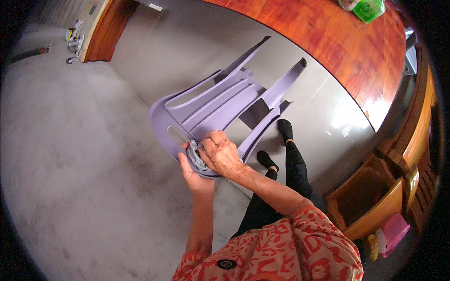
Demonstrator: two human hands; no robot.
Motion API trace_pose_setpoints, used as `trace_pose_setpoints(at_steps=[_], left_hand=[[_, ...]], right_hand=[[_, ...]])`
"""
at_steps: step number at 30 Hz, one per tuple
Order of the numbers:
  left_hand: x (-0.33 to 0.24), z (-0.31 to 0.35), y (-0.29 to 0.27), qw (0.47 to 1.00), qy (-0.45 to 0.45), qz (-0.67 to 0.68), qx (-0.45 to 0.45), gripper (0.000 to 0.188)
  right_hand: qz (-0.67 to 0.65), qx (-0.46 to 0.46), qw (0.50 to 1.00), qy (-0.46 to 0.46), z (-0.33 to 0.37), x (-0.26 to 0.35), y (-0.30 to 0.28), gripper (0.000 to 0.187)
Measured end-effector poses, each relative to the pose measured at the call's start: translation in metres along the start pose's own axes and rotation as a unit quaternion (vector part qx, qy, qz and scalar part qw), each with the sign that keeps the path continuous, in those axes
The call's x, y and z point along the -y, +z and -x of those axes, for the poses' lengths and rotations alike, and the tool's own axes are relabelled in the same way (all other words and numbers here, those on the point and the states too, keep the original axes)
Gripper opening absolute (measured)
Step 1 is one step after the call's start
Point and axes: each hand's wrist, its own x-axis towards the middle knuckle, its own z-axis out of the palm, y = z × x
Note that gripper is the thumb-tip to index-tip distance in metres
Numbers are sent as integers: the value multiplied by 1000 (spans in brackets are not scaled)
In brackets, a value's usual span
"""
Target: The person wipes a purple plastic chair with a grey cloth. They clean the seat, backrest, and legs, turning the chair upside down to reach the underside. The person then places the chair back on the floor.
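A purple plastic chair (220, 104) is tipped, with its backrest toward me and two legs pointing away to the upper right. My left hand (197, 179) grips the near rim of the backrest, some of its fingers hidden by the chair and cloth. On that same rim, beside the oval handle hole, my right hand (221, 153) presses a crumpled grey cloth (197, 157), its fingers curled over it. The two hands are close together, with the cloth partly between them.
A glossy reddish wooden table (323, 37) spans the upper right, bearing a green bottle (369, 10). A wooden chair or bench (375, 201) stands at right, near a pink item (394, 234). Power plugs and cables (75, 44) are by the left wall. My feet (276, 145) stand on grey tiles.
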Motion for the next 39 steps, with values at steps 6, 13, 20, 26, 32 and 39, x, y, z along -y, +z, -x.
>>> trace_pose_setpoints(at_steps=[6,13,20,26,32,39], left_hand=[[-8,13,20,980,6,-134,-147,44],[-48,30,7,962,23,-122,-243,38],[-63,27,-15,965,9,-125,-231,36],[-73,20,-44,961,25,-161,-224,39],[-74,15,-55,957,34,-135,-256,33],[-67,18,-63,944,43,-170,-281,38]], right_hand=[[-41,-101,978,181,6,-105,-35,22],[146,-122,970,154,22,-160,-46,30],[136,-42,988,52,22,-211,-11,30],[150,-54,984,76,1,-274,-26,27],[225,-119,965,64,-22,-358,-53,31],[230,-230,924,201,-34,-377,-44,32]])
